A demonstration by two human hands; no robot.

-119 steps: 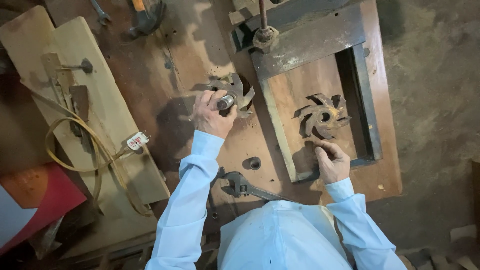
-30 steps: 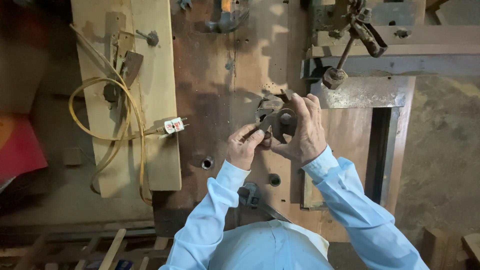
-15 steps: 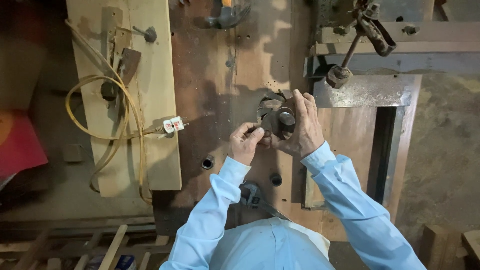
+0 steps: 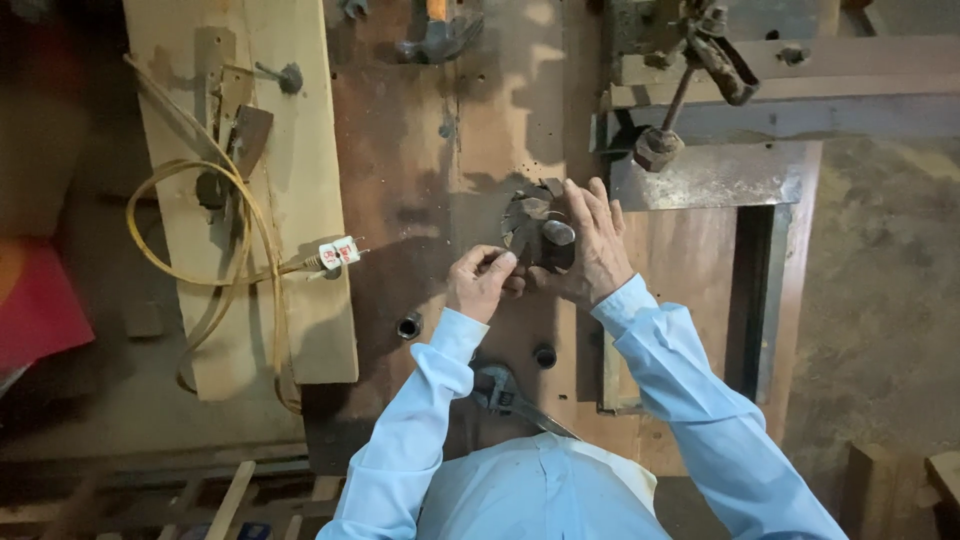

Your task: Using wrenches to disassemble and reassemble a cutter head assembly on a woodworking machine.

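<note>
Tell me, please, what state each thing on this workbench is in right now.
Toothed metal wheel: held upright over the bench.
Right hand: wrapped round the wheel.
Left hand: pinched at the wheel's lower edge.
Wrench: lying flat, untouched.
Yellow cord: loose, plug unplugged.

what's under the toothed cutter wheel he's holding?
The toothed cutter wheel sits over the brown wooden bench top, gripped by the right hand, with the left hand at its lower edge. Whatever lies directly beneath is covered by the wheel and hands.

toothed cutter (image 4: 527, 222) partly hidden by right hand (image 4: 590, 250), hammer (image 4: 437, 30) seemingly cut off
</note>
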